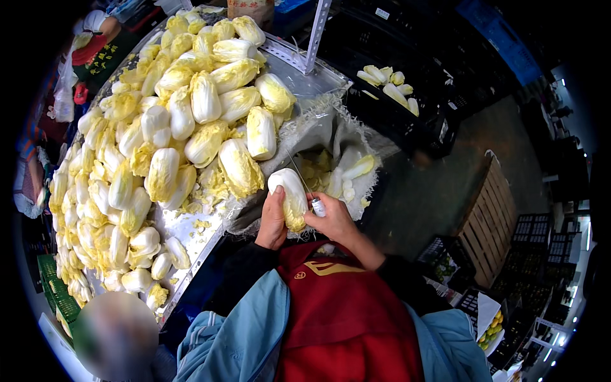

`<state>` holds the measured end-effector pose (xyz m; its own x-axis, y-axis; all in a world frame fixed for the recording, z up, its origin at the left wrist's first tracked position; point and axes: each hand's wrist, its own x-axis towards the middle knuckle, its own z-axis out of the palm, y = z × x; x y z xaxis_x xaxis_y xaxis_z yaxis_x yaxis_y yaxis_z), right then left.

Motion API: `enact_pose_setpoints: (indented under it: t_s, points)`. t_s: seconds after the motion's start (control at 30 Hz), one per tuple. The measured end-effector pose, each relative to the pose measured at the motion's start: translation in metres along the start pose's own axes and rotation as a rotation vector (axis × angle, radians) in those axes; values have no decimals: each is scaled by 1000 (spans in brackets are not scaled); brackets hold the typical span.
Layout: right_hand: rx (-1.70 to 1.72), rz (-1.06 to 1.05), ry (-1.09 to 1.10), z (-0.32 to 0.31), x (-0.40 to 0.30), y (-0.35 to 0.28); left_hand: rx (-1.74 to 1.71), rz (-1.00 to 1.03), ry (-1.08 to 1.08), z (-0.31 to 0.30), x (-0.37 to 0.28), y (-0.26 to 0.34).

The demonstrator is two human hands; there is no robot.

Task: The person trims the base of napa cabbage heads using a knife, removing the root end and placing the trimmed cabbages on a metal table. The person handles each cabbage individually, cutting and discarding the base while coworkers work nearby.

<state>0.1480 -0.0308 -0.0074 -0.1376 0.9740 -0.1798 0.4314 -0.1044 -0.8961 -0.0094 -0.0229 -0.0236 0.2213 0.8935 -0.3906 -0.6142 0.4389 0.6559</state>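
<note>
My left hand point(273, 220) grips a napa cabbage point(292, 193), its white base pointing away from me and its yellow leafy end towards my apron. In my right hand point(334, 218) is a knife point(318, 207) with a whitish handle and a thin blade. The blade lies along the cabbage's right side; whether it touches is unclear. Just beyond both hands, a grey woven sack point(305, 136) sags open with loose yellow leaves point(315, 167) inside. A large heap of napa cabbages point(205, 98) covers the metal table point(193, 234) to the left.
Black plastic crates point(432, 138) stand beyond the sack, one holding several cabbages point(396, 88). A perforated metal post point(317, 36) rises at the table's far corner. A wooden pallet point(491, 224) leans at right. Another person point(98, 52) is across the table; a green crate point(59, 291) sits at left.
</note>
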Motion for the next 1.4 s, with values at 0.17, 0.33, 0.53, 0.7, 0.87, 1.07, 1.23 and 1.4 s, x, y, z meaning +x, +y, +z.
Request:
enact_pose_setpoints:
  t_s: [0.17,0.33,0.53,0.7,0.87,1.07,1.23,1.4]
  points:
    - [-74,-54,65,2,-2,1,256,153,24,-9,6,-10]
    - [-186,16,140,-10,4,6,389,146,-51,-11,1,-5]
    - [-272,-79,202,-30,35,31,-6,-151,-218,-11,-7,13]
    - [-227,-130,257,-37,42,46,-166,-87,-366,1,-15,29]
    - [158,218,48,-30,16,2,-116,-218,-218,-41,9,0]
    - [338,113,-38,-3,0,-4,-100,-197,-110,-13,8,-2]
    - [463,257,-123,-1,4,9,-82,-209,-124,-29,11,-20]
    - [606,289,-174,-12,2,10,-49,-221,-204,-15,8,-16]
